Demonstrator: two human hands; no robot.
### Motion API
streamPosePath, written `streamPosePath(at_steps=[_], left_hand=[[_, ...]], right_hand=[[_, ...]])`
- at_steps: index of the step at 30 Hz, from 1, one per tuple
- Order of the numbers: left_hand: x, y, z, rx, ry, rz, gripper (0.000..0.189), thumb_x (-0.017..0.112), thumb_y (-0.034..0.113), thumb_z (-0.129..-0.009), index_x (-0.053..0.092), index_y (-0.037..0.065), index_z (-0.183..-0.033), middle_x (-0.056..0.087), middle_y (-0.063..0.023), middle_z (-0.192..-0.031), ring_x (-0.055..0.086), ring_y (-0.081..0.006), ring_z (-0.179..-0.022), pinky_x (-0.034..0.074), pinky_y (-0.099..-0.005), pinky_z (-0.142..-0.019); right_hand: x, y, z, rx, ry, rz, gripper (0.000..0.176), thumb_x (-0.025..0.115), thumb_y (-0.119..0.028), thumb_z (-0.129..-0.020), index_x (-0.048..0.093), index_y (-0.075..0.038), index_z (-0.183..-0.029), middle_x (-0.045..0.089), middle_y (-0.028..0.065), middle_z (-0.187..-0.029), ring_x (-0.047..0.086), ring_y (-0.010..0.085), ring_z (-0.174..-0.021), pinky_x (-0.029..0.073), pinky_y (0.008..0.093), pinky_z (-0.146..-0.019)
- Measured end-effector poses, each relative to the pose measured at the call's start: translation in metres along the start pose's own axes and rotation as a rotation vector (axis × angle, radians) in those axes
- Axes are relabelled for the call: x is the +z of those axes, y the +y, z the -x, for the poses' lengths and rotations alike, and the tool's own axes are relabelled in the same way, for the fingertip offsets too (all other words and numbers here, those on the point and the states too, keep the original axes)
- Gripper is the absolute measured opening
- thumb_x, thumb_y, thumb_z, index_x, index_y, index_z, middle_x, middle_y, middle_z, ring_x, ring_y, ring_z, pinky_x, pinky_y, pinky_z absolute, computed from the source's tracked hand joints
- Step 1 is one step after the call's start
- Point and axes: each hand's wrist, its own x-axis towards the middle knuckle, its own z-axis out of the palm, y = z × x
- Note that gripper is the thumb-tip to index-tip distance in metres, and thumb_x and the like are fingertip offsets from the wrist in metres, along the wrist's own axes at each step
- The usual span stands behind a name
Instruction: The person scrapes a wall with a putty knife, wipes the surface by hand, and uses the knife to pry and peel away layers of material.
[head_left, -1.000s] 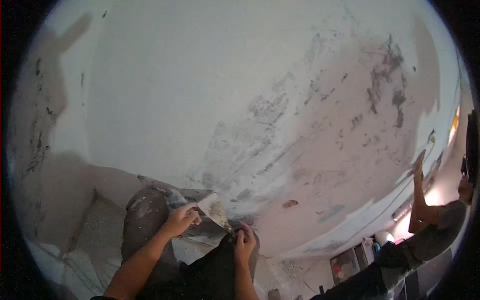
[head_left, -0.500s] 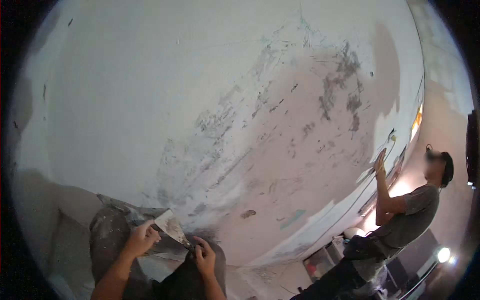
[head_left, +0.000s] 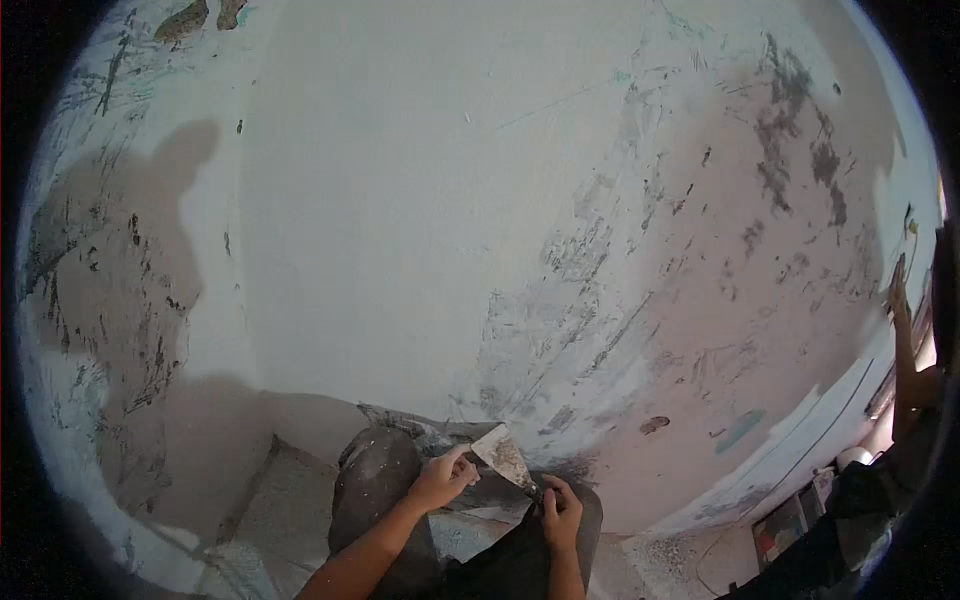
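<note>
My right hand grips the dark handle of a putty knife, low between my knees. Its broad blade points up and left and is smeared with pale and brownish residue. My left hand is beside the blade's left corner, index finger stretched to its edge and the other fingers loosely curled apart. Whether that fingertip touches the metal is hard to tell. In front of me rises a patchy wall, white in the middle and pinkish with grey scuffs to the right.
At the right edge, a co-worker's hand is against the wall. A crate-like box stands on the floor at lower right. My bent knee is close to the wall's base. Shadows fall on the left wall.
My view has swung left, so the wall, my hands and the knife appear farther right. More of the left wall shows; the co-worker is mostly out of frame. My grip looks the same.
</note>
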Motion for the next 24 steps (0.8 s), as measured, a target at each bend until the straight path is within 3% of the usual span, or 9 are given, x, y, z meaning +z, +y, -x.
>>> streamPosePath(at_steps=[3, 4, 7, 13, 17, 18, 19, 22, 24], left_hand=[[-0.001, -0.001, -0.001, 0.013, -0.01, -0.04, 0.062, 0.058, 0.028, -0.101, 0.036, -0.01, -0.144, 0.07, -0.0152, -0.097, 0.07, -0.0214, -0.09, 0.056, -0.0369, -0.081], [0.002, -0.014, -0.003, 0.023, 0.014, -0.026, 0.061, 0.059, 0.027, -0.1, 0.037, -0.009, -0.145, 0.07, -0.0144, -0.097, 0.07, -0.0213, -0.089, 0.056, -0.0362, -0.081], [0.0, -0.006, -0.001, 0.003, -0.008, -0.029, 0.065, 0.059, 0.03, -0.1, 0.036, -0.008, -0.146, 0.069, -0.0138, -0.098, 0.07, -0.0224, -0.09, 0.055, -0.0361, -0.079], [0.005, -0.005, 0.0, 0.102, -0.003, 0.202, 0.063, 0.06, 0.023, -0.1, 0.032, -0.008, -0.148, 0.068, -0.0136, -0.095, 0.067, -0.0192, -0.086, 0.055, -0.0341, -0.077], [0.011, 0.018, 0.009, 0.158, -0.122, 0.12, 0.075, 0.059, 0.022, -0.101, 0.013, -0.004, -0.155, 0.064, -0.0171, -0.113, 0.065, -0.0184, -0.09, 0.054, -0.0322, -0.079], [0.011, 0.024, 0.01, 0.081, -0.223, 0.092, 0.081, 0.059, 0.024, -0.101, 0.006, -0.001, -0.157, 0.058, -0.0179, -0.128, 0.062, -0.0212, -0.104, 0.051, -0.0338, -0.09], [0.015, 0.033, 0.014, 0.086, -0.229, 0.079, 0.081, 0.059, 0.024, -0.101, 0.006, -0.001, -0.157, 0.058, -0.0179, -0.128, 0.062, -0.0212, -0.104, 0.051, -0.0338, -0.09], [0.039, 0.05, 0.024, -0.002, -0.24, 0.371, 0.058, 0.044, 0.031, -0.107, 0.028, 0.001, -0.154, 0.049, -0.013, -0.143, 0.046, -0.0246, -0.131, 0.031, -0.0395, -0.113], [0.041, 0.05, 0.022, -0.007, -0.289, 0.348, 0.054, 0.039, 0.032, -0.108, 0.033, 0.001, -0.152, 0.049, -0.0124, -0.143, 0.045, -0.0242, -0.132, 0.03, -0.0394, -0.113]], right_hand=[[0.0, -0.019, 0.001, -0.048, 0.006, 0.117, 0.019, 0.057, -0.005, -0.095, 0.069, -0.001, -0.11, 0.058, -0.0011, -0.071, 0.052, 0.0053, -0.057, 0.043, 0.0234, -0.053], [-0.001, -0.014, -0.001, -0.129, 0.007, 0.156, 0.024, 0.059, -0.012, -0.096, 0.068, -0.002, -0.116, 0.054, -0.0003, -0.065, 0.042, 0.006, -0.056, 0.037, 0.026, -0.052], [-0.004, 0.002, -0.001, 0.039, -0.034, 0.116, 0.024, 0.058, -0.015, -0.098, 0.068, -0.003, -0.116, 0.059, 0.0023, -0.068, 0.046, 0.007, -0.057, 0.039, 0.0282, -0.054], [-0.004, -0.025, 0.003, -0.002, -0.093, 0.002, 0.025, 0.059, -0.014, -0.097, 0.067, -0.004, -0.117, 0.062, 0.0043, -0.068, 0.053, 0.0076, -0.059, 0.044, 0.0282, -0.057], [-0.002, -0.043, 0.009, -0.093, -0.206, 0.009, 0.035, 0.065, -0.014, -0.092, 0.062, -0.006, -0.126, 0.065, 0.0064, -0.072, 0.06, 0.0101, -0.066, 0.049, 0.0277, -0.065], [-0.007, -0.037, 0.009, 0.015, -0.309, 0.107, 0.05, 0.069, -0.017, -0.09, 0.053, -0.006, -0.136, 0.071, 0.0115, -0.093, 0.068, 0.0177, -0.081, 0.053, 0.0325, -0.077], [-0.003, -0.037, 0.011, 0.009, -0.3, 0.096, 0.05, 0.069, -0.017, -0.09, 0.053, -0.006, -0.136, 0.071, 0.0115, -0.093, 0.068, 0.0177, -0.081, 0.053, 0.0325, -0.077], [0.012, -0.042, 0.017, -0.14, -0.324, 0.021, 0.087, 0.073, -0.025, -0.089, 0.021, -0.003, -0.156, 0.058, 0.0228, -0.134, 0.066, 0.0359, -0.112, 0.053, 0.0448, -0.092], [0.017, -0.045, 0.022, -0.141, -0.359, -0.028, 0.093, 0.074, -0.026, -0.089, 0.014, -0.003, -0.157, 0.057, 0.0248, -0.134, 0.065, 0.0364, -0.113, 0.052, 0.0451, -0.092]])
